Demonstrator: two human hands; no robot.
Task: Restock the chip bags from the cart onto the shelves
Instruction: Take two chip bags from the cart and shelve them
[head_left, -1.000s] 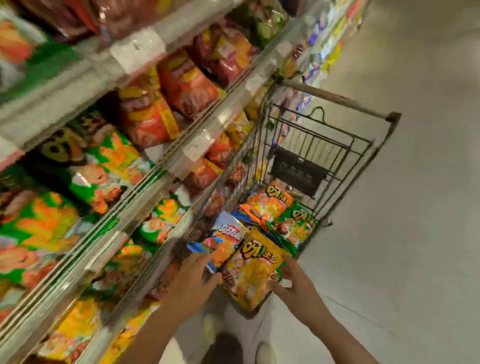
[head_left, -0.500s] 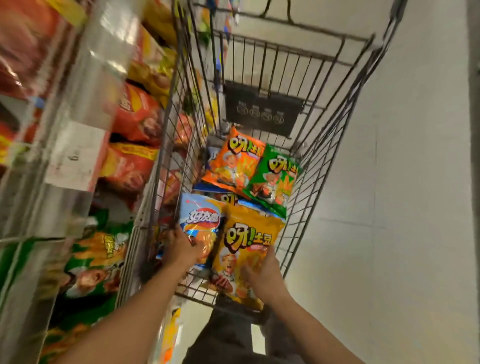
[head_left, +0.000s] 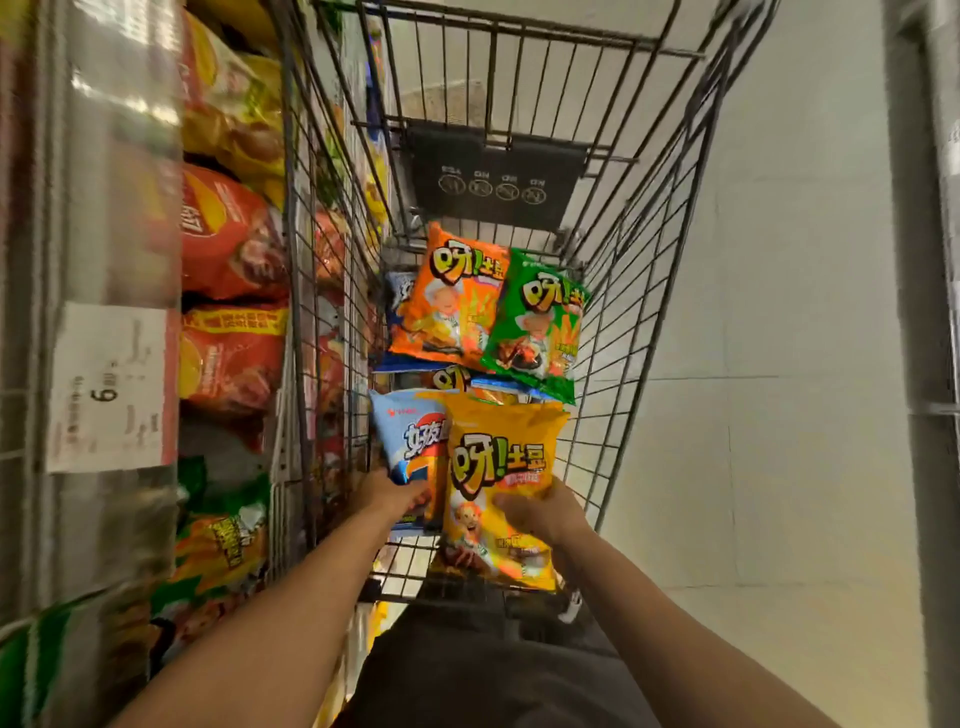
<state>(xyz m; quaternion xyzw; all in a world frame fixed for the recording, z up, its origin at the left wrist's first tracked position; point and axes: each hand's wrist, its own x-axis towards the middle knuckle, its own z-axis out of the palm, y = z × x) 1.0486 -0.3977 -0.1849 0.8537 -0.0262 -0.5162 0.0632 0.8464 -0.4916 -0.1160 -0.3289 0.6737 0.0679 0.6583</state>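
Observation:
Inside the wire cart (head_left: 639, 291) my right hand (head_left: 543, 512) grips a yellow chip bag (head_left: 498, 467) by its right edge, thumb across the front. My left hand (head_left: 387, 493) holds the lower end of a light blue chip bag (head_left: 410, 436), which lies partly under the yellow one. Farther back in the cart lie an orange chip bag (head_left: 452, 301) and a green chip bag (head_left: 540, 322), with more bags partly hidden beneath them. The shelves (head_left: 114, 260) stand close on the left.
Red chip bags (head_left: 228, 234) and green ones (head_left: 218, 540) fill the shelves on the left behind a price label (head_left: 109, 389). A black placard (head_left: 493, 176) hangs on the cart's far end. Pale floor (head_left: 779, 364) lies to the right. A grey post (head_left: 930, 312) stands at the far right.
The view has swung from the shelf front down into the cart. Both hands have closed on bags: the right on the yellow one, the left on the blue one, both slightly raised.

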